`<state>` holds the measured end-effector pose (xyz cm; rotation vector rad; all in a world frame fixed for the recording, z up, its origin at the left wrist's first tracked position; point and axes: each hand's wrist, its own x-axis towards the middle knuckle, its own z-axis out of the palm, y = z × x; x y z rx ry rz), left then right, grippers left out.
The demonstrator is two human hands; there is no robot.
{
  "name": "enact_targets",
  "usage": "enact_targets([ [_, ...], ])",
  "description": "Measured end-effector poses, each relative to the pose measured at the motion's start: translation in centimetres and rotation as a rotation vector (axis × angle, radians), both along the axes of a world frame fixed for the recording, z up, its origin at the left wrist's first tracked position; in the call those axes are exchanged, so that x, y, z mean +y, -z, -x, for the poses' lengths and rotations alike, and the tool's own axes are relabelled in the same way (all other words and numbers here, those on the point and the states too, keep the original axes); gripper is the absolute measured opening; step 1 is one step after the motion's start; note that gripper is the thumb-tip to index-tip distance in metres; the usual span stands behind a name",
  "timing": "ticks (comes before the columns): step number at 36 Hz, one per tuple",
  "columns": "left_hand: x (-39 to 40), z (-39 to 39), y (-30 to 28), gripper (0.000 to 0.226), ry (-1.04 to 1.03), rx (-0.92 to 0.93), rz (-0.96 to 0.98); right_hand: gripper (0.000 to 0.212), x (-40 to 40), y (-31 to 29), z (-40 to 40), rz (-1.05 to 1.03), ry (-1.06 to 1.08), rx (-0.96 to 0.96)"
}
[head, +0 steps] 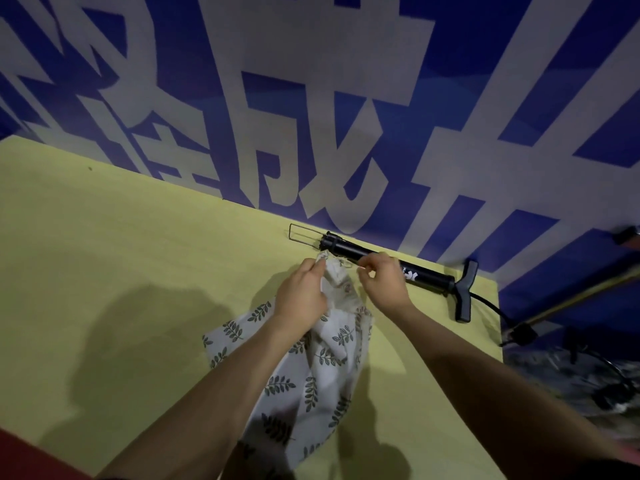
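Observation:
A white cloth with a dark leaf print (311,372) hangs and drapes over the yellow table (121,271). My left hand (303,294) grips the cloth's bunched top end. My right hand (382,280) is lifted just to the right of it, with thumb and fingers pinched on a thin bit of the cloth's top edge; what exactly it pinches is too small to tell. Both hands are close together above the table's far side.
A black hand pump (391,259) with a T-handle and a wire foot bracket lies along the table's far edge, right behind my hands. A blue wall with large white characters (311,98) rises behind. Its hose (491,310) runs off the right table edge toward dark clutter.

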<state>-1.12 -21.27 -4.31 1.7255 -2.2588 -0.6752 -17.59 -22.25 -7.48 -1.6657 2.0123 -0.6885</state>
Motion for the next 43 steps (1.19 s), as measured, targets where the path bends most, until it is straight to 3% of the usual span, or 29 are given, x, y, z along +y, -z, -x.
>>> enact_targets([
  [3,-1.2,0.6,0.4,0.061,0.005,-0.069,0.081,0.043,-1.7,0.3,2.1,-0.1,0.005,0.277],
  [7,-2.7,1.7,0.8,0.066,0.036,-0.121,0.096,0.06,-2.9,1.4,4.8,-0.355,-0.053,0.447],
  [9,-3.2,2.1,1.1,0.067,0.046,-0.127,0.096,0.058,-3.1,2.4,5.8,-0.416,-0.092,0.526],
  [16,-3.6,1.9,2.1,0.066,0.051,-0.125,0.086,0.041,-3.4,3.0,6.7,-0.303,-0.28,0.861],
  [23,-2.9,1.5,1.2,0.063,0.037,-0.123,0.099,0.056,-2.7,0.4,5.9,-0.258,-0.238,0.748],
  [29,-1.4,1.3,0.2,0.063,0.036,-0.132,0.09,0.035,-0.4,-2.5,5.3,-0.192,-0.124,0.472],
  [35,0.9,0.1,-1.2,0.063,-0.005,-0.056,0.007,0.04,2.6,-4.8,5.4,-0.086,-0.07,0.354],
  [43,3.1,-1.0,-3.7,0.064,-0.076,0.083,-0.011,0.03,7.1,-7.8,5.1,0.009,-0.098,0.374],
])
